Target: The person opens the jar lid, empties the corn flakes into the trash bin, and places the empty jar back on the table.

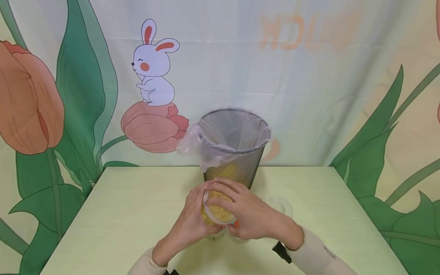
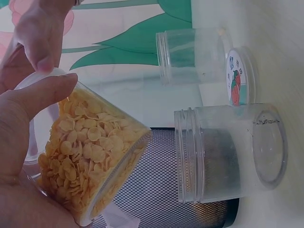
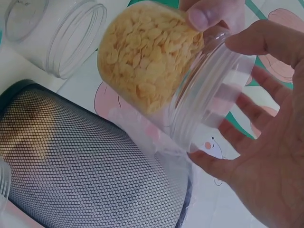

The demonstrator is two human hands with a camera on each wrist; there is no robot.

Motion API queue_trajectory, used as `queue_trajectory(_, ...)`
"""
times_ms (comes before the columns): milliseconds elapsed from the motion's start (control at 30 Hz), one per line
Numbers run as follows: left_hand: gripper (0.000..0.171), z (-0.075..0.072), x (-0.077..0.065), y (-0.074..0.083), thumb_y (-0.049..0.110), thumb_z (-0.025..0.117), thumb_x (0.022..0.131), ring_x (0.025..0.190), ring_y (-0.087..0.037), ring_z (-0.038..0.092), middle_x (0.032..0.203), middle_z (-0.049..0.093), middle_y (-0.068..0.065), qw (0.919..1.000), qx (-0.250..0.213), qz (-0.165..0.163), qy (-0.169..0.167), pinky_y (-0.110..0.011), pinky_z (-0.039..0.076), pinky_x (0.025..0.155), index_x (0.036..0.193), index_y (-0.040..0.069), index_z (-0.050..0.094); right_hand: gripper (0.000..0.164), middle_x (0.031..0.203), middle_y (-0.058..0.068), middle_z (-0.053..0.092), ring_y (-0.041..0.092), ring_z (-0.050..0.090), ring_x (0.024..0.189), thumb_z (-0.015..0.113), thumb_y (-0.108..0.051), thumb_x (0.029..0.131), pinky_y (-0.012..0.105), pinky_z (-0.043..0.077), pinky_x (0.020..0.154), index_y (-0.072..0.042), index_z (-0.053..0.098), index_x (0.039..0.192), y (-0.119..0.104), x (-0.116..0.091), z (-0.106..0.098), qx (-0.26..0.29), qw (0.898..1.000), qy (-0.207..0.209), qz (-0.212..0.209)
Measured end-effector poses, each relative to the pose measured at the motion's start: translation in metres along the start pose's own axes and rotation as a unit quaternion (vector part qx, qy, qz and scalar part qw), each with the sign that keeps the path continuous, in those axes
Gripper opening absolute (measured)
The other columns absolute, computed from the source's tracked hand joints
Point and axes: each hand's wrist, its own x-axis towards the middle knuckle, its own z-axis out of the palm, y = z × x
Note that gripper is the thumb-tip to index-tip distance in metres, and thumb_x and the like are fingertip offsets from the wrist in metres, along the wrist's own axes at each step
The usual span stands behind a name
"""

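Observation:
A clear plastic jar point(image 2: 90, 147) of yellow cereal flakes is held tilted over the table, near the front of the mesh bin. My left hand point(image 1: 192, 217) grips the jar's body, its thumb across the upper part in the left wrist view. Over the mouth sits a translucent lid point(image 3: 213, 104), and my right hand point(image 1: 252, 210) holds it by the rim with spread, bent fingers. In the right wrist view the flakes point(image 3: 147, 57) lie toward the jar's base, away from the lid. Whether the lid is loose on the thread cannot be seen.
A black mesh bin point(image 1: 240, 168) with a pale pink bag liner point(image 1: 196, 147) stands at the table's back edge, something yellow inside. Two clear jars, a nearer jar point(image 2: 223, 152) and a farther jar point(image 2: 194, 54), stand on the table point(image 1: 137, 214). Beside them lies a lid with a strawberry picture point(image 2: 240, 78).

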Motion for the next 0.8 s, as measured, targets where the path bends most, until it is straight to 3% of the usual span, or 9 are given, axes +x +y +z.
queue_trajectory(167,0.118,0.0,0.0,0.001,0.021,0.095,0.059,0.142,-0.027,0.034,0.152,0.039,-0.003,1.0,-0.002,-0.004,-0.004,-0.056,0.029,0.114,0.154,0.021,0.025,0.084,0.157,0.005,0.033,0.031,0.028,0.147,0.08,-0.016,0.064,0.06,0.037,0.108,-0.025,0.046,0.14,0.001,-0.002,-0.001,0.0,1.0,-0.014,-0.005)
queue_trajectory(300,0.118,-0.001,0.0,0.002,0.021,0.095,0.058,0.14,-0.029,0.036,0.151,0.04,-0.005,1.0,0.002,-0.006,0.002,-0.057,0.032,0.112,0.153,0.018,0.026,0.076,0.156,0.006,0.034,0.031,0.031,0.146,0.074,-0.028,0.073,0.064,0.034,0.109,-0.023,0.045,0.142,-0.002,-0.001,-0.002,0.011,1.0,0.011,0.015)
queue_trajectory(400,0.116,-0.001,0.001,0.002,0.022,0.094,0.058,0.137,-0.028,0.038,0.15,0.041,-0.006,1.0,0.006,-0.002,0.007,-0.058,0.033,0.111,0.152,0.016,0.027,0.069,0.151,0.007,0.041,0.029,0.04,0.14,0.071,-0.038,0.079,0.055,0.044,0.104,-0.022,0.047,0.142,-0.009,0.002,-0.004,0.031,0.994,0.061,0.087)
queue_trajectory(500,0.112,0.0,0.002,0.002,0.023,0.093,0.06,0.135,-0.025,0.04,0.149,0.041,-0.004,0.9999,0.003,0.004,0.01,-0.056,0.031,0.112,0.152,0.017,0.029,0.068,0.148,0.006,0.044,0.027,0.048,0.133,0.068,-0.049,0.081,0.048,0.055,0.088,-0.024,0.048,0.142,-0.017,0.005,-0.007,0.039,0.978,0.092,0.182)
queue_trajectory(567,0.11,0.0,0.002,0.001,0.025,0.092,0.061,0.135,-0.025,0.04,0.149,0.042,-0.004,0.9998,0.003,0.01,0.015,-0.056,0.03,0.112,0.151,0.016,0.03,0.07,0.149,0.007,0.044,0.028,0.05,0.131,0.066,-0.054,0.082,0.047,0.057,0.078,-0.027,0.046,0.143,-0.022,0.006,-0.008,0.034,0.968,0.092,0.23)
queue_trajectory(667,0.106,0.001,0.003,0.0,0.026,0.09,0.063,0.135,-0.024,0.04,0.149,0.042,-0.003,0.9997,0.008,0.011,0.021,-0.055,0.03,0.112,0.15,0.015,0.031,0.075,0.152,0.006,0.041,0.029,0.049,0.133,0.065,-0.061,0.08,0.048,0.057,0.07,-0.03,0.044,0.145,-0.026,0.008,-0.007,0.023,0.959,0.076,0.272)
queue_trajectory(800,0.104,0.001,0.003,0.001,0.025,0.09,0.064,0.136,-0.024,0.039,0.149,0.041,-0.003,0.9997,0.008,0.008,0.02,-0.056,0.029,0.113,0.15,0.014,0.031,0.081,0.152,0.007,0.041,0.031,0.047,0.134,0.065,-0.065,0.078,0.05,0.056,0.066,-0.03,0.041,0.147,-0.029,0.009,-0.004,0.014,0.953,0.057,0.298)
